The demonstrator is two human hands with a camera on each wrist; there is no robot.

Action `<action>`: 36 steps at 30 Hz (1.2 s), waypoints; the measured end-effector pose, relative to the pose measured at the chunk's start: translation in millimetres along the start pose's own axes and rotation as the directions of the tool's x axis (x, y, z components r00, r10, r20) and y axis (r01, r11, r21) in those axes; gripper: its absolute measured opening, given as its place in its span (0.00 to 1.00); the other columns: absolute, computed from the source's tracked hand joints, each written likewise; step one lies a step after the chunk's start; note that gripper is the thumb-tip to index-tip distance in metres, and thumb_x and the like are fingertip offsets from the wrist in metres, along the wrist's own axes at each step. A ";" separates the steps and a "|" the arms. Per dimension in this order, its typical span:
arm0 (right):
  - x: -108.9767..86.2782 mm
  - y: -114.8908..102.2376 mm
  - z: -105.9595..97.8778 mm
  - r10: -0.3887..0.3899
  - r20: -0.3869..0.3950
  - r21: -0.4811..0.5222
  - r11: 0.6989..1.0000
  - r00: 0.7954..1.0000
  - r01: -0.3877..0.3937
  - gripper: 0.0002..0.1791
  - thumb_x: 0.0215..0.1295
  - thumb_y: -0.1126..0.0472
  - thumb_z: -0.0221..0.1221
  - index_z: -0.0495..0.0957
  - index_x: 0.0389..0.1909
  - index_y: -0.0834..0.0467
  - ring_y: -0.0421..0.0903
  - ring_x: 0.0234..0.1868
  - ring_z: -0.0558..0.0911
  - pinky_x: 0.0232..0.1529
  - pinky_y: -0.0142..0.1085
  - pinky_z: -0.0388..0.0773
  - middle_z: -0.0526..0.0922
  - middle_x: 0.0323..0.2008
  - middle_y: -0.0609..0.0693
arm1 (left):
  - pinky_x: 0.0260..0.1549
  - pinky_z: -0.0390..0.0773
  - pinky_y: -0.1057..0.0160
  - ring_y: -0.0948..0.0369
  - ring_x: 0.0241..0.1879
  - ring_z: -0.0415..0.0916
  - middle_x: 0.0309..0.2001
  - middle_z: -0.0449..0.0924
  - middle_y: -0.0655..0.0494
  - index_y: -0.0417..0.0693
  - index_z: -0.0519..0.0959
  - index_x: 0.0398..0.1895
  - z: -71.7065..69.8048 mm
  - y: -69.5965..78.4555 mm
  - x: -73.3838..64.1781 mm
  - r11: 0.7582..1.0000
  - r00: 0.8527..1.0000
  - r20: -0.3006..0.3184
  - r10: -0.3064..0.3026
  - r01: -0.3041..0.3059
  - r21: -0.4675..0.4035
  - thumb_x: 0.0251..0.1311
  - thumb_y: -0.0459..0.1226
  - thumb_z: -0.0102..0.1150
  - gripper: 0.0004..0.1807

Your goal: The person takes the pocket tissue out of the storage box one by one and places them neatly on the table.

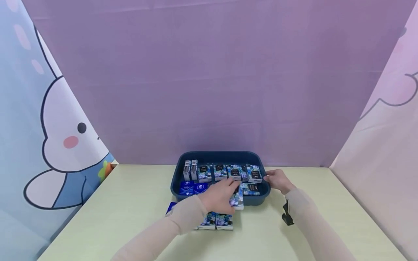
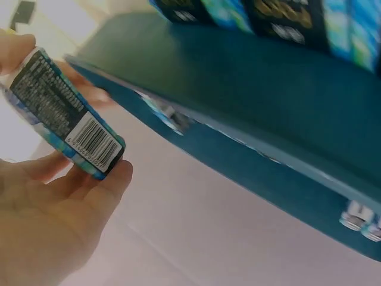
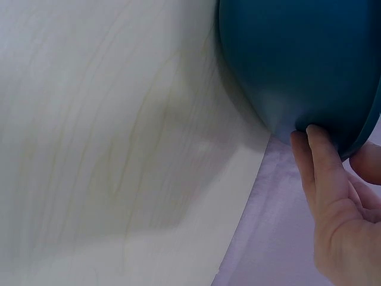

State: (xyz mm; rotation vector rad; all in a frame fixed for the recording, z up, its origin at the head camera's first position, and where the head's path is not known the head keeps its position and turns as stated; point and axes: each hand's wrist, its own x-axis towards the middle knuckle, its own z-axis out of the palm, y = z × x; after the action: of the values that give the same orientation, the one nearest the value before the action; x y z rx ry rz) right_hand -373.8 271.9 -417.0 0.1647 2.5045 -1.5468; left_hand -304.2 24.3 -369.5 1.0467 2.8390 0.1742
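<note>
A dark blue plastic tub (image 1: pixel 225 153) stands on the table with several small tissue packs inside. My left hand (image 1: pixel 219 197) grips a floral tissue pack (image 1: pixel 237 201) over the tub's near edge. In the left wrist view, fingers and thumb hold this pack (image 2: pixel 71 113), its barcode side showing. My right hand (image 1: pixel 279 180) pinches the tub's right rim; in the right wrist view, its fingers (image 3: pixel 326 170) lie against the outside of the tub wall (image 3: pixel 303 59). Inside, floral packs (image 1: pixel 220 172) line the back, with plain blue packs (image 1: pixel 187 188) at front left.
On the table (image 1: pixel 130 206) in front of the tub lie more floral packs (image 1: pixel 224 222) and a blue pack (image 1: pixel 171 206), partly hidden by my left arm. A purple cloth (image 1: pixel 209 79) hangs behind the tub. A black strap (image 1: pixel 287 215) hangs at my right wrist.
</note>
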 end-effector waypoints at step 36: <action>-1.1 2.6 1.3 -0.021 -0.010 0.015 1.000 1.000 0.021 0.22 0.66 0.70 0.44 0.60 0.58 0.80 0.61 0.53 0.75 0.51 0.47 0.75 0.68 0.55 0.75 | 0.55 0.71 0.60 0.61 0.60 0.64 0.61 0.64 0.62 0.58 0.56 0.69 58.2 9.4 9.6 0.996 0.987 0.135 0.086 -0.087 -0.001 0.44 0.55 0.66 0.48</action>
State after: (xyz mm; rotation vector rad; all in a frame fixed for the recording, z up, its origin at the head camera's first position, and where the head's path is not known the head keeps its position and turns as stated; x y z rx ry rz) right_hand -372.0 271.9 -419.7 0.1485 2.5102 -1.5775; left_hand -297.2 41.7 -426.3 1.1380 2.6773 0.0989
